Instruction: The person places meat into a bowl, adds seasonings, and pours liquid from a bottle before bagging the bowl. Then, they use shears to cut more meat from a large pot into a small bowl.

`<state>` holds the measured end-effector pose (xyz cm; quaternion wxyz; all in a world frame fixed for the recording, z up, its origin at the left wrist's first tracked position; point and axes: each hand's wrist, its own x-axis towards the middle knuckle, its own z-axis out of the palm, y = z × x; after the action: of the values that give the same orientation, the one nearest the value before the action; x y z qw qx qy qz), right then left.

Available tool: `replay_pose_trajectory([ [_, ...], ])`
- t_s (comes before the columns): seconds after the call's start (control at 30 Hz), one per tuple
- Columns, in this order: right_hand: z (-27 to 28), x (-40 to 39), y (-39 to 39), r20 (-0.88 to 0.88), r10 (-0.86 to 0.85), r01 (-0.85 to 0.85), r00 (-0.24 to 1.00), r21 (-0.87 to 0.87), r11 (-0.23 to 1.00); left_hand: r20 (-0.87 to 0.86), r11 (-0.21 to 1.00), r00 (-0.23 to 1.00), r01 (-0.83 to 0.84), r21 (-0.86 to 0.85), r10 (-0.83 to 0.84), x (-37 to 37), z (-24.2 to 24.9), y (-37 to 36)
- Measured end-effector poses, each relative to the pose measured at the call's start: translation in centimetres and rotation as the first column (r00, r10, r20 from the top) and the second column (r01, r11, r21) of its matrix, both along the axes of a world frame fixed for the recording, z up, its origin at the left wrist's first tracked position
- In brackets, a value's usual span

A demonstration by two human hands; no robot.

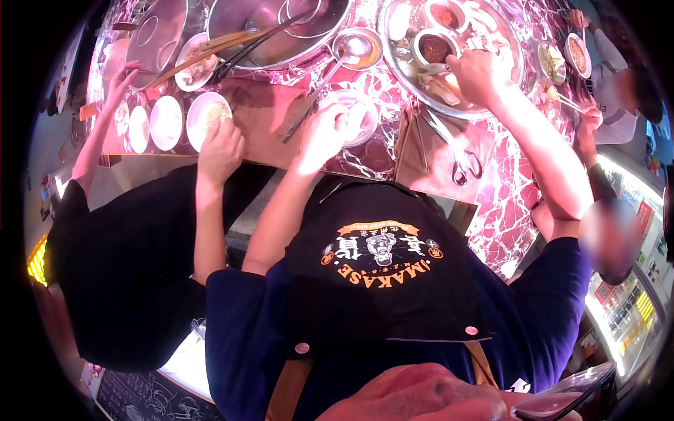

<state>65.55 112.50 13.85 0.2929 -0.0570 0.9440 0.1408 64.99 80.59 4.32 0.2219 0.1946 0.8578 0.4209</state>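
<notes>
I wear a dark blue shirt and a black apron, and both my arms reach out to a pink marbled table [516, 189]. My left hand [319, 137] grips the near rim of a small clear bowl [359, 118]. Beside it, a metal ladle [357, 48] lies with its long handle slanting toward that hand. My right hand [477, 74] is over a large round metal tray [500, 42], its fingers curled on the rim of a bowl of dark sauce [435, 48]. A second bowl with red sauce [444, 14] sits behind it on the tray.
A big metal pot [270, 28] with chopsticks across it stands at the back. A person in black on my left touches a white bowl [207, 112]. Tongs and scissors [456, 158] lie on a brown mat. Other people sit on the right. A phone [569, 396] is at bottom right.
</notes>
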Motion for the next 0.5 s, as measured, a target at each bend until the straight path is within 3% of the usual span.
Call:
replay_pose_trajectory([
  [0.03,-0.3,-0.5,-0.3,0.001,0.0,0.0,1.0,-0.001,1.0,-0.1,1.0,0.995,0.021,-0.001,-0.021,-0.4,0.2,0.8],
  [0.17,-2.9,-0.5,-1.1,0.063,0.049,-0.051,0.997,0.028,0.998,-0.168,0.995,0.983,0.059,-0.085,-0.073,-1.9,1.4,3.6],
  [0.2,-4.6,0.5,-0.3,-0.088,0.019,-0.03,0.996,-0.117,0.993,-0.203,0.994,0.978,0.033,-0.107,-0.054,-2.1,0.6,3.8],
  [0.23,-6.2,1.4,0.5,-0.229,-0.031,-0.031,0.973,-0.264,0.964,-0.235,0.992,0.971,0.005,-0.13,-0.036,-2.2,0.3,3.8],
  [0.27,-6.4,2.2,0.7,-0.239,-0.159,0.062,0.958,-0.367,0.928,-0.238,0.991,0.971,0.003,-0.132,-0.035,-2.4,0.6,3.7],
  [0.3,-6.6,2.8,1.2,-0.24,-0.154,0.057,0.959,-0.369,0.928,-0.156,0.988,0.988,0.001,-0.156,-0.025,-2.4,0.9,3.5],
  [0.37,-4.9,3.9,1.3,-0.178,-0.426,0.354,0.887,-0.328,0.876,-0.067,0.983,0.998,0.003,-0.182,-0.015,-2.5,1.3,3.4],
  [0.4,-5.1,4.2,2.4,-0.132,-0.484,0.381,0.865,-0.455,0.805,0.04,0.979,0.999,-0.007,-0.204,0.015,-2.6,1.5,3.5],
  [0.43,-5.8,4.0,3.5,-0.133,-0.488,0.384,0.862,-0.457,0.802,0.142,0.974,0.989,-0.013,-0.226,0.046,-2.9,1.5,3.7],
  [0.5,-7.4,3.1,5.4,-0.014,-0.653,0.517,0.757,-0.599,0.611,0.045,0.973,0.999,0.02,-0.23,-0.01,-3.5,0.7,4.5],
])
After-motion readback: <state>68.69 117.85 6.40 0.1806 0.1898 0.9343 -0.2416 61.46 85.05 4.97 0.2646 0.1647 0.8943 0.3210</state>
